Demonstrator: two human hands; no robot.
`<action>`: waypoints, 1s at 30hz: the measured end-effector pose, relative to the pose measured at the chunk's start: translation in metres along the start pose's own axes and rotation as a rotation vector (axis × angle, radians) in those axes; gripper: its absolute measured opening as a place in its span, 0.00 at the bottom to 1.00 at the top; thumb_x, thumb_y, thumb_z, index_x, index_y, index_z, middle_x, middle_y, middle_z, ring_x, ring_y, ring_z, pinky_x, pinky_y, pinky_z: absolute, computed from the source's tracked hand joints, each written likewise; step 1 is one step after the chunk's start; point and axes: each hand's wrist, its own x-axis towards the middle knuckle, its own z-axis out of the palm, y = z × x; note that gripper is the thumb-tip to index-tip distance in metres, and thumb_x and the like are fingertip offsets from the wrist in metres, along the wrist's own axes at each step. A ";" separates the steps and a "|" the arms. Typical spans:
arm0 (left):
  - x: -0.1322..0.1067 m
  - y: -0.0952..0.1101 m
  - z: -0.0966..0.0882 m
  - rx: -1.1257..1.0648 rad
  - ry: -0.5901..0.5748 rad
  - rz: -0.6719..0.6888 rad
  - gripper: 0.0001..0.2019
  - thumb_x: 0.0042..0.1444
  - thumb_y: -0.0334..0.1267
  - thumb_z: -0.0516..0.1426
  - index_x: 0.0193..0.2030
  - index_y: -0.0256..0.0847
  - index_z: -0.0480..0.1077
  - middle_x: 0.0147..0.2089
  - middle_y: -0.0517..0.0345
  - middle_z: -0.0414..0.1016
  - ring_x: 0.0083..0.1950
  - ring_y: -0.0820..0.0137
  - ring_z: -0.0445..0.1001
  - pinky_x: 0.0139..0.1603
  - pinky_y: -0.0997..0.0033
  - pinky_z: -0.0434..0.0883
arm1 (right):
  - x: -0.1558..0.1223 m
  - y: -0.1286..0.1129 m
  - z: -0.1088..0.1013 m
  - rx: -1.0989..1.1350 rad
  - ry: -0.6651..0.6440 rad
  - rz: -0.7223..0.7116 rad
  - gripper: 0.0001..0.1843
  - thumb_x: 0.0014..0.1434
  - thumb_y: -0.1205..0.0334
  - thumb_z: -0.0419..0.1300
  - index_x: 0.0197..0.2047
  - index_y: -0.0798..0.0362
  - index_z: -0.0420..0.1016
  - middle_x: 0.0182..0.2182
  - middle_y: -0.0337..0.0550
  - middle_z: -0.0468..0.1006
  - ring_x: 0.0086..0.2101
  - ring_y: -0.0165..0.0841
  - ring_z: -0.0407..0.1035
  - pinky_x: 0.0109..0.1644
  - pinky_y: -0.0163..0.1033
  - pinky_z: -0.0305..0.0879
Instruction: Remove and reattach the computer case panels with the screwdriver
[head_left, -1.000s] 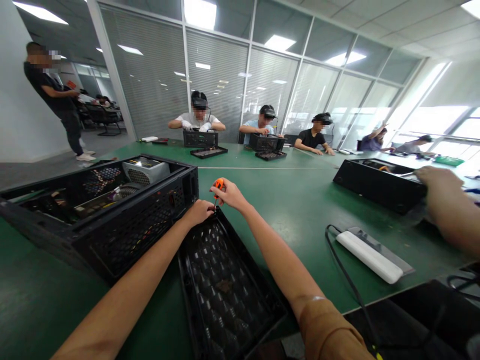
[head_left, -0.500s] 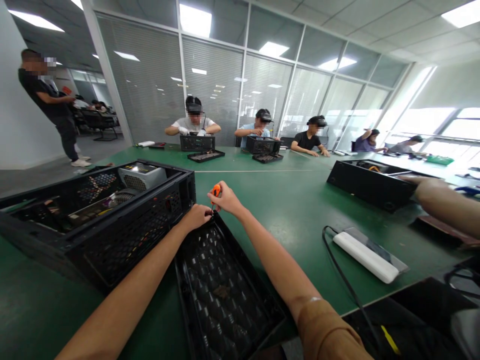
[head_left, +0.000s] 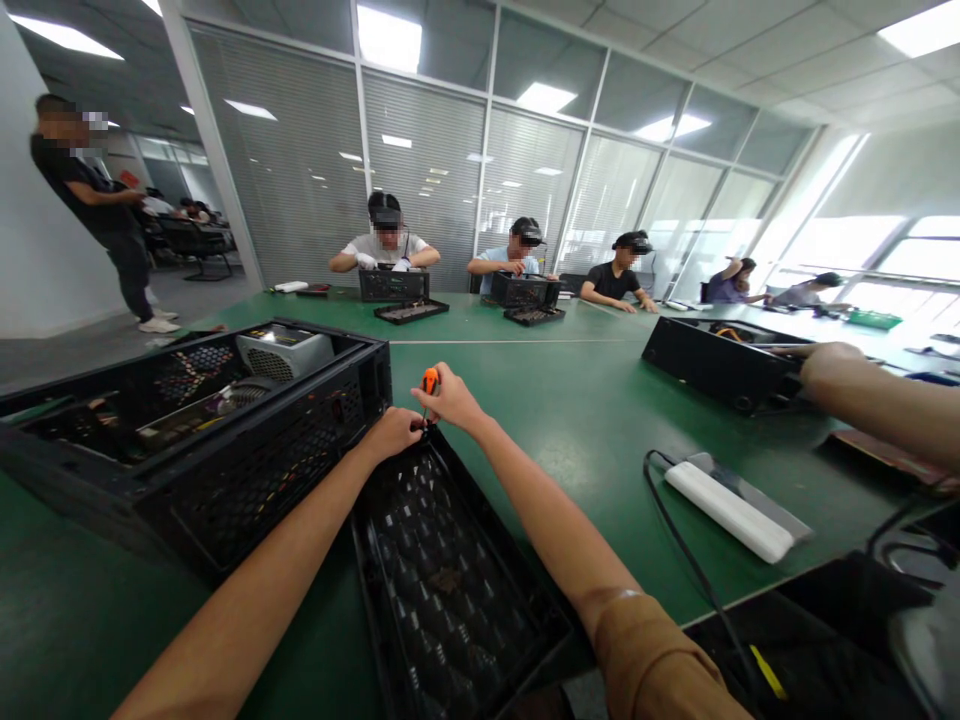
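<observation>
My right hand (head_left: 452, 398) is closed around the orange handle of a screwdriver (head_left: 430, 381). Its shaft points down at the far corner of a black computer front panel (head_left: 442, 570), which lies with its hollow, patterned inside facing up. At that same corner my left hand (head_left: 397, 432) has its fingers closed together by the screwdriver's tip. Whether those fingers grip the panel's edge or a small part is too small to make out. Left of the panel lies an opened black computer case (head_left: 255, 460), with a grey power supply (head_left: 285, 352) inside.
A white power bank (head_left: 727, 510) with a black cable lies on the green table (head_left: 600, 430) to my right. Beyond it, a co-worker's arm (head_left: 877, 390) reaches into another black case (head_left: 720, 365). Several people work across the table, two of them behind cases (head_left: 394, 285).
The screwdriver stands slightly more upright in my right hand. My left hand keeps its place at the panel's corner. The case at the right appears shifted slightly left, with the co-worker's arm.
</observation>
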 end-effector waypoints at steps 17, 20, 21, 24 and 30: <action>0.001 -0.001 -0.001 -0.039 -0.018 0.012 0.10 0.49 0.36 0.52 0.33 0.42 0.74 0.32 0.59 0.77 0.31 0.73 0.72 0.33 0.76 0.61 | -0.004 -0.006 -0.001 -0.174 0.008 -0.055 0.17 0.52 0.50 0.56 0.39 0.53 0.61 0.23 0.33 0.68 0.22 0.26 0.64 0.27 0.31 0.60; 0.000 0.000 -0.001 -0.036 -0.005 0.001 0.10 0.49 0.36 0.52 0.33 0.41 0.74 0.31 0.58 0.77 0.30 0.73 0.71 0.33 0.76 0.61 | -0.004 -0.008 -0.004 -0.130 -0.033 -0.085 0.18 0.53 0.52 0.56 0.44 0.52 0.61 0.26 0.34 0.70 0.23 0.26 0.65 0.29 0.31 0.61; 0.000 0.000 -0.001 -0.028 0.002 0.000 0.09 0.50 0.36 0.52 0.32 0.40 0.74 0.30 0.58 0.76 0.29 0.73 0.71 0.33 0.76 0.60 | -0.004 -0.009 -0.006 -0.110 -0.079 -0.097 0.17 0.54 0.53 0.55 0.44 0.52 0.62 0.26 0.34 0.71 0.23 0.26 0.65 0.29 0.31 0.61; 0.000 0.002 0.000 0.010 0.016 -0.005 0.10 0.50 0.36 0.52 0.27 0.38 0.73 0.25 0.59 0.74 0.27 0.74 0.69 0.32 0.76 0.59 | -0.003 -0.010 -0.007 -0.086 -0.215 -0.089 0.11 0.56 0.57 0.53 0.39 0.55 0.66 0.23 0.35 0.71 0.23 0.26 0.66 0.30 0.31 0.62; 0.000 0.000 0.002 0.029 0.063 0.000 0.11 0.51 0.36 0.52 0.24 0.37 0.72 0.25 0.58 0.74 0.27 0.74 0.69 0.32 0.76 0.59 | -0.003 -0.010 -0.001 -0.165 -0.143 -0.080 0.13 0.52 0.55 0.58 0.34 0.55 0.64 0.21 0.34 0.70 0.23 0.26 0.66 0.29 0.30 0.61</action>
